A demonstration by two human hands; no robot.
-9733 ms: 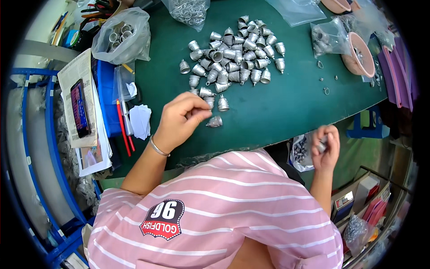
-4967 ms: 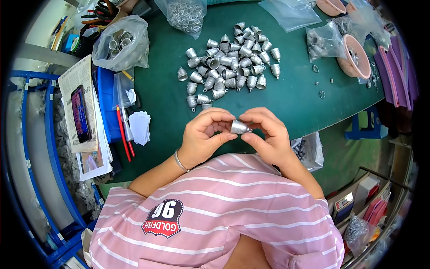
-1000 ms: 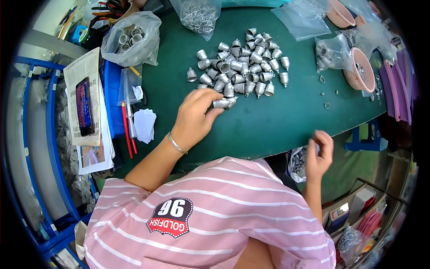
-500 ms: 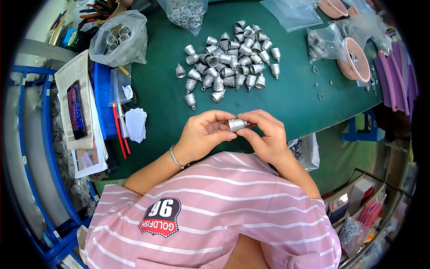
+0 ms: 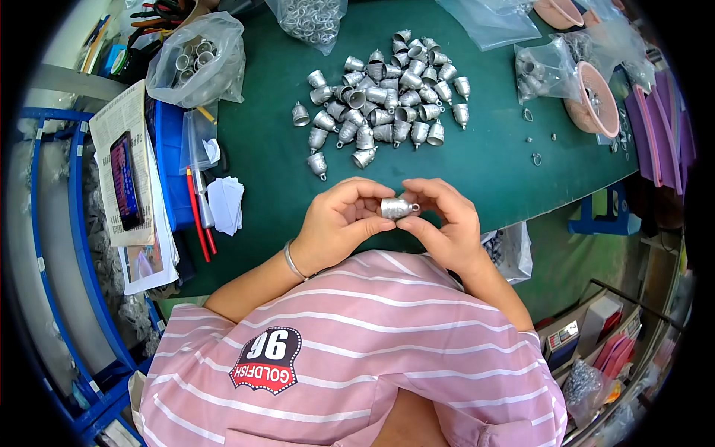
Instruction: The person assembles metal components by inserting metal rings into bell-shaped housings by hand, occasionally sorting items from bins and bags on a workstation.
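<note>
A small silver metal bell with a loop at its crown lies sideways between my two hands, its loop pointing right. My left hand is closed on its wide end, thumb below and fingers above. Beside the loop end is my right hand. Its thumb tip rests against or close under the bell, while its curved fingers stand apart above it. Beyond my hands, several similar silver bells form a loose pile on the green tabletop. Some lie on their sides and others stand mouth down.
At left are a bag of metal rings, a blue tray, red pens, paper slips and a phone on newspaper. A pink basket and small loose rings lie right. Another ring bag sits at the back.
My right fingers have lifted off the bell and spread from the thumb, showing more of its crown and loop. The left hand keeps its hold. The pile looks unchanged.
</note>
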